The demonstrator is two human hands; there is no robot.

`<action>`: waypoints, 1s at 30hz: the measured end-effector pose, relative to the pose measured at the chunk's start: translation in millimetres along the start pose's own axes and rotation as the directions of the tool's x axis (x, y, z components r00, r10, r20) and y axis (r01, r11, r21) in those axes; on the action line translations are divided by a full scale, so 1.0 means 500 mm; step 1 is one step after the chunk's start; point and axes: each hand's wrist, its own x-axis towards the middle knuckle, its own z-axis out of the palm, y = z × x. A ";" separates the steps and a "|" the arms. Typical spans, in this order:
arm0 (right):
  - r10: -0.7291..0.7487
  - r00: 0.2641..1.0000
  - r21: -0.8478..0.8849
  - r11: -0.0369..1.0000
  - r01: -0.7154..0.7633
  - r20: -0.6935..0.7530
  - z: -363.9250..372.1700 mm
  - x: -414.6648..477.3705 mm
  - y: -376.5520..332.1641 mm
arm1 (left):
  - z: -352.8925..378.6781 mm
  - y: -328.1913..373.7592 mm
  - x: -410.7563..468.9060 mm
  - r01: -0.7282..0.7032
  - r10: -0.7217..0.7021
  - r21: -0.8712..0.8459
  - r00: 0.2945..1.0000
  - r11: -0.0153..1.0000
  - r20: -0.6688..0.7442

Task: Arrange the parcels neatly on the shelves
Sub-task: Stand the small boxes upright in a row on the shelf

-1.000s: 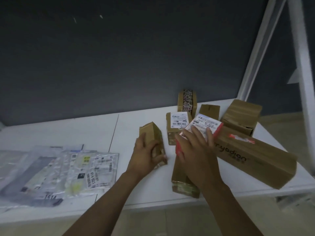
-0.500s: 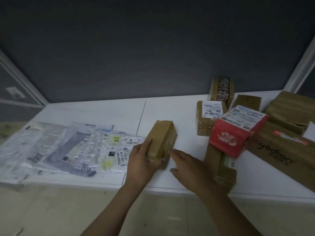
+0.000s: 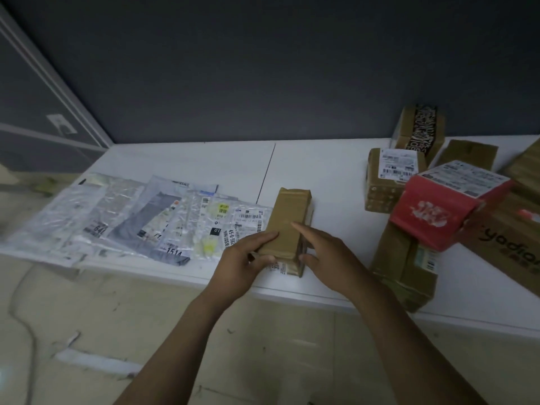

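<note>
Slim brown cardboard parcel (image 3: 290, 220) lies flat on the white shelf (image 3: 321, 171), its near end by the front edge, just beside the clear plastic mailer bags (image 3: 140, 220). Left hand (image 3: 248, 258): grip pinching the parcel's near end, fingers on top, thumb below. Right hand (image 3: 330, 252): grip spread, forefinger straight on the parcel's top; the thumb appears to touch its side. Red carton with a white label (image 3: 438, 211) sits well apart, right.

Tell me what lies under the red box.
The red box rests tilted on a long brown parcel and seems to lean on the large printed carton. Anything beneath its middle is covered.
</note>
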 end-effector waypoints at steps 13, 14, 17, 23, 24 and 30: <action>-0.271 0.948 -0.447 0.878 0.173 -0.166 -0.028 -0.058 -0.015 | -0.034 0.061 0.000 0.073 -0.125 0.428 0.988 0.901 0.095; -0.329 0.910 -0.483 0.858 0.176 -0.253 -0.042 -0.065 -0.016 | -0.028 0.077 0.009 0.067 -0.124 0.462 0.988 0.884 0.092; -0.401 0.781 -0.545 0.833 0.094 -0.478 -0.092 -0.087 -0.021 | 0.006 0.117 0.037 -0.008 -0.037 0.538 0.997 0.843 0.073; -0.427 0.588 -0.576 0.813 -0.082 -0.687 -0.175 -0.140 -0.010 | 0.115 0.219 0.109 -0.232 0.186 0.470 0.972 0.851 0.142; -0.390 0.558 -0.553 0.819 -0.152 -0.732 -0.190 -0.152 -0.003 | 0.134 0.239 0.119 -0.262 0.209 0.452 0.964 0.853 0.165; 0.188 0.628 0.024 0.965 -0.260 -0.755 -0.255 -0.186 0.049 | 0.210 0.309 0.170 -0.321 0.257 0.115 0.889 0.940 0.378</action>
